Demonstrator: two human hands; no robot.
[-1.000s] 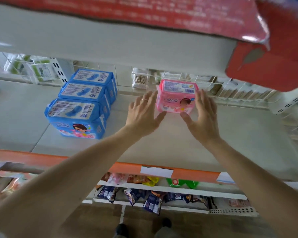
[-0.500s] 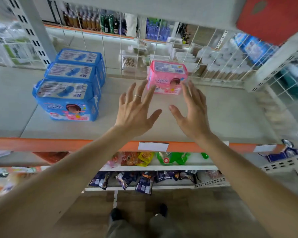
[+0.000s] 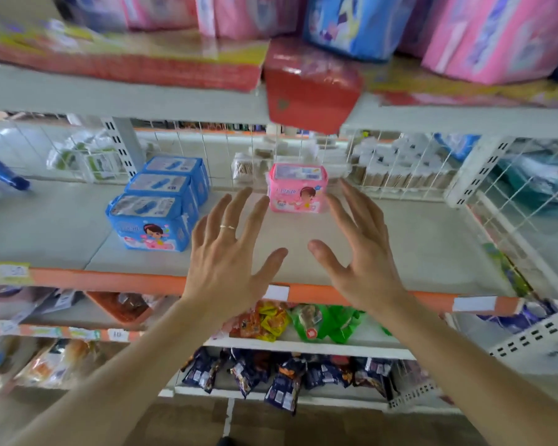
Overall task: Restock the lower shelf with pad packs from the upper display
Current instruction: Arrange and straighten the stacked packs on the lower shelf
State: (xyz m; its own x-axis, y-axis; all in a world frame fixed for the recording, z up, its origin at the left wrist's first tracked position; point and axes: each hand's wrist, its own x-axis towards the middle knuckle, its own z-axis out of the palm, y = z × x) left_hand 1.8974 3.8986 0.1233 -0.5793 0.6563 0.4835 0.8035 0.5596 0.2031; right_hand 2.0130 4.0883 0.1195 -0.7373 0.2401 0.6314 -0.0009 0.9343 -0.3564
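A pink pad pack [image 3: 298, 188] stands by itself near the back edge of the lower shelf [image 3: 400, 246], close to the wire grid [image 3: 400, 162] behind it. The left hand [image 3: 229, 262] and the right hand [image 3: 361, 255] are both held up in front of the pack with fingers spread wide, and they hold nothing. The hands do not touch the pack. Three blue pad packs [image 3: 161, 204] sit in a row toward the left of the shelf. More big packs [image 3: 496, 33] sit on the upper shelf [image 3: 110, 98]
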